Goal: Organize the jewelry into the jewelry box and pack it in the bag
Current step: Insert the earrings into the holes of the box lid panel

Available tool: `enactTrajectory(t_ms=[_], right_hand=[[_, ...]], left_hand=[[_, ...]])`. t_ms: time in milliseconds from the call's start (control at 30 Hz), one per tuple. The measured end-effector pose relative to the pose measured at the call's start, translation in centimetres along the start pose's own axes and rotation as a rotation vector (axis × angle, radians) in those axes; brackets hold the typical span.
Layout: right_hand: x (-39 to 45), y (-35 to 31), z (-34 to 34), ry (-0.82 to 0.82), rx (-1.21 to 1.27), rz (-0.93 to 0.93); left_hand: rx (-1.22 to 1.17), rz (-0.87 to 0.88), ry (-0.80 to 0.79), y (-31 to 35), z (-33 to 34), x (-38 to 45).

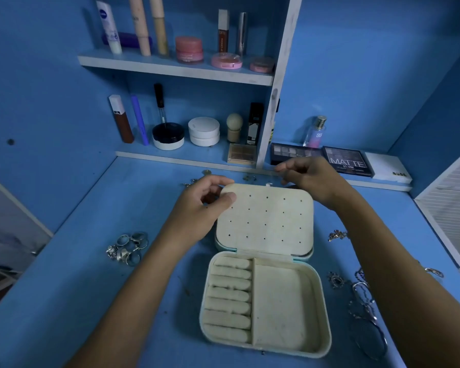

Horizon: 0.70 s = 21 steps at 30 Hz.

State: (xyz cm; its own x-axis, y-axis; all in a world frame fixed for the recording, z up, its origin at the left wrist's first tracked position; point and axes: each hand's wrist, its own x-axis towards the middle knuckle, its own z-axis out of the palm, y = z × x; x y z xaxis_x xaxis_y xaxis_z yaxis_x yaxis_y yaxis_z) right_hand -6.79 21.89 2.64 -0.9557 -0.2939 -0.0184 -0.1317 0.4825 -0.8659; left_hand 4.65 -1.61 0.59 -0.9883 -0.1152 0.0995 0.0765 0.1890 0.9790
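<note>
Jewelry box [266,301]: I see it lying open flat on the blue desk [64,301], centre of view, cream lined. The base, nearest me, has padded ring rolls on its left and an empty tray on its right.
Lid panel [266,219]: folded back beyond the hinge, a padded board dotted with small earring holes, none filled.
Left hand [207,203]: thumb on the panel's top-left corner, fingers curled round that edge, gripping it.
Right hand [308,179]: raised just past the lid's far right corner, fingers curled with tips drawn together; whether they pinch something small I cannot tell.
Rings [128,248]: a silver heap on the desk left of the box, well apart from it.
Necklaces [364,296]: thin chains and pendants spread on the desk right of the box.
Small pieces [250,178]: tiny items beyond the lid, too small to identify.
Handling: I judge the jewelry light, hard and slippery; chains limp and quick to tangle. Best pinched singly at a band or clasp. The box looks light but hinged, so hold it by the base.
Bag: not in view.
</note>
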Motion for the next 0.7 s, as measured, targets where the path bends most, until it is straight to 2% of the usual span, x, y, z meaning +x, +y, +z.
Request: enactTrajectory(t_ms=[267,467,700], right_hand=[[-2.4,-0.5,-0.3,0.019,-0.001,-0.036],[-4.7,-1.2,0.5,-0.006,0.083,-0.054],[-7.3,-2.8,1.1,-0.052,0.049,-0.113]], left_hand=[[0.032,0.139,-0.033,2.6,-0.7,-2.8],[0.022,0.245,-0.011,2.1,-1.1,-6.0],[-0.019,0.349,0.015,0.3,-1.0,-9.0]])
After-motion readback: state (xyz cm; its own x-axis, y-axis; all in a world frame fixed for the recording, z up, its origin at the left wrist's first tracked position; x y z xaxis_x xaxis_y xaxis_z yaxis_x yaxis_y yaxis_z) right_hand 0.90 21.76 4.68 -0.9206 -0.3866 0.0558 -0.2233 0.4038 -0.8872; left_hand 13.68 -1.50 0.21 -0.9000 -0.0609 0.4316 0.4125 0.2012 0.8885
